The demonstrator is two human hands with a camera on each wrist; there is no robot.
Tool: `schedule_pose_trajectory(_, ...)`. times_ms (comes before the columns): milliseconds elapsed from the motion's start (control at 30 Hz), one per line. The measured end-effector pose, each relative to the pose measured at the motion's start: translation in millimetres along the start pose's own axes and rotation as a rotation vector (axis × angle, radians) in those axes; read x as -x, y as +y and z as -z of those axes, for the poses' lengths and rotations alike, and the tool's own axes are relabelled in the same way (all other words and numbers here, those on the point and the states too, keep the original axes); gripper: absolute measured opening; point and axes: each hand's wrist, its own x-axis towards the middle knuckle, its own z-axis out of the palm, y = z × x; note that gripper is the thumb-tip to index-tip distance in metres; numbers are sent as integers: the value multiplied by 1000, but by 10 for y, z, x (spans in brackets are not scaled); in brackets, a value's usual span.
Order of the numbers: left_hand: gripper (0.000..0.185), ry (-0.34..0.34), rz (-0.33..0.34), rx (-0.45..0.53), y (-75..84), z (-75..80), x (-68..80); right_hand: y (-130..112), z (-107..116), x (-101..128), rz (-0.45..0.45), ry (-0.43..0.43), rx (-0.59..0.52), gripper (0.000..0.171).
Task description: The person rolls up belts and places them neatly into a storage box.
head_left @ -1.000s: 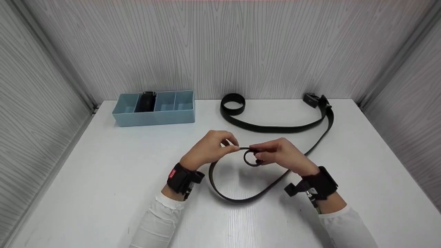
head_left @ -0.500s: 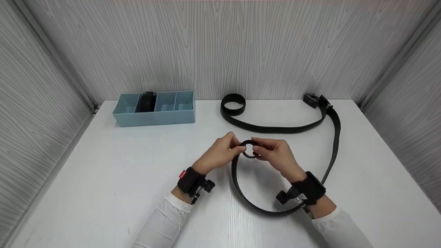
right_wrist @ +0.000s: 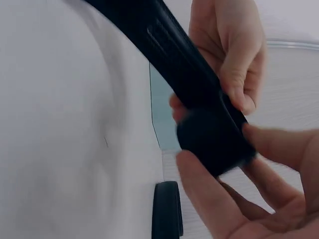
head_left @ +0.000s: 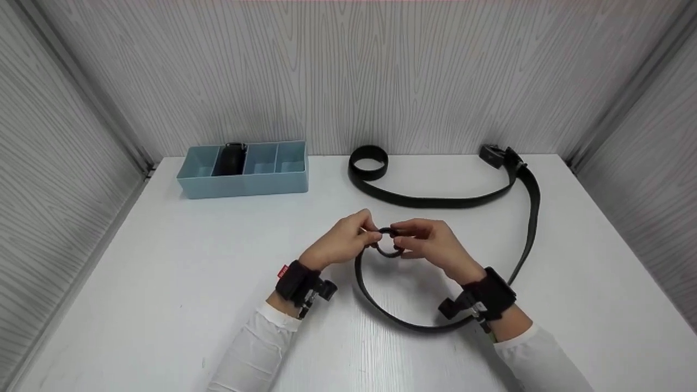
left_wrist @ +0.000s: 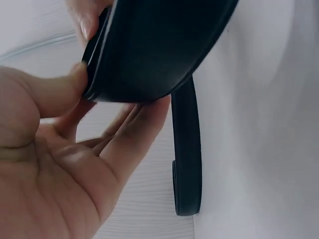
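Note:
Both hands hold the rolled end of a black belt (head_left: 362,272) above the middle of the white table. My left hand (head_left: 343,239) pinches the strap at the left side of the small coil, thumb on one edge and fingers beneath it in the left wrist view. My right hand (head_left: 435,243) grips the coil (right_wrist: 214,142) at its right side, between thumb and fingers. From the coil the strap sags in a wide loop toward the table, passes behind the right wrist and runs up to a dark buckle (head_left: 493,155) at the back right.
Another black strap (head_left: 435,202) curves from the buckle area to a coiled end (head_left: 369,163) standing near the back wall. At the back left sits a light blue divided box (head_left: 242,186), with a rolled black belt (head_left: 231,159) in one compartment.
My hands have come closer together, and more strap is wound into the coil. The hanging loop has shifted right. Over the last half second the hands have moved only slightly.

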Motion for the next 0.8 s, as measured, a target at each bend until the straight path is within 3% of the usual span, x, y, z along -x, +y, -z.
schedule_pose_trajectory(167, 10, -46, -19, -36, -10, 4, -5, 3, 38, 3, -6, -65, 70, 35)
schedule_pose_trajectory(400, 19, 79, 52, 119, -28, -38, -44, 31, 8, -18, -10, 71, -111, 37)
schedule_pose_trajectory(567, 16, 107, 60, 206, -23, -54, -50, 30, -26, -15, 13, 154, -196, 39)
schedule_pose_trajectory(700, 13, 116, 44, 182, -6, -37, -44, 17, -23, -11, 21, 137, -199, 40)
schedule_pose_trajectory(800, 12, 85, 35, 135, 9, -9, -21, -10, 1, 3, 15, 85, -130, 38)
